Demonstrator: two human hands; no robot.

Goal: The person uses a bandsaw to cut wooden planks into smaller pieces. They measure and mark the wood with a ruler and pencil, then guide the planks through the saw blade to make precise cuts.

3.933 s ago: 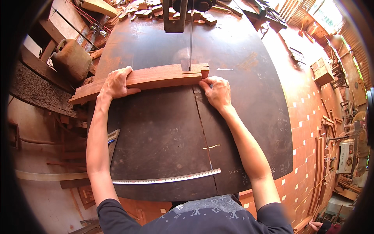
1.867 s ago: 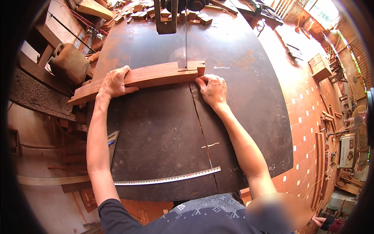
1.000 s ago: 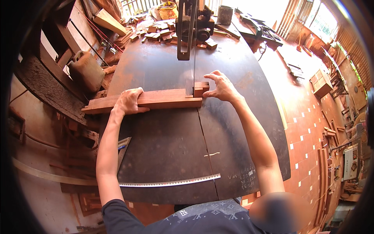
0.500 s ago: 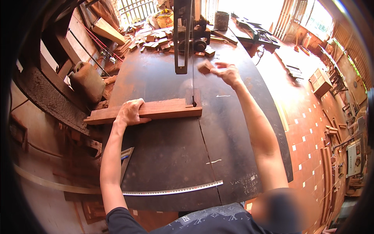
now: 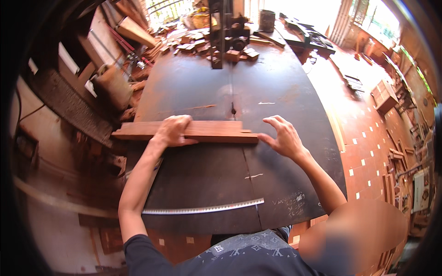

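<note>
We have the long reddish wood plank (image 5: pixel 193 131) lying flat across the dark saw table (image 5: pixel 193 193), its left end hanging past the table's left edge, just short of the blade slot. Our left hand (image 5: pixel 174 131) presses palm-down on its middle, fingers curled over the far edge, while our right hand (image 5: pixel 284 137) is open, fingertips touching its right end. It looks stiff, dense and fairly heavy, so we judge it best steadied from on top and by its ends.
</note>
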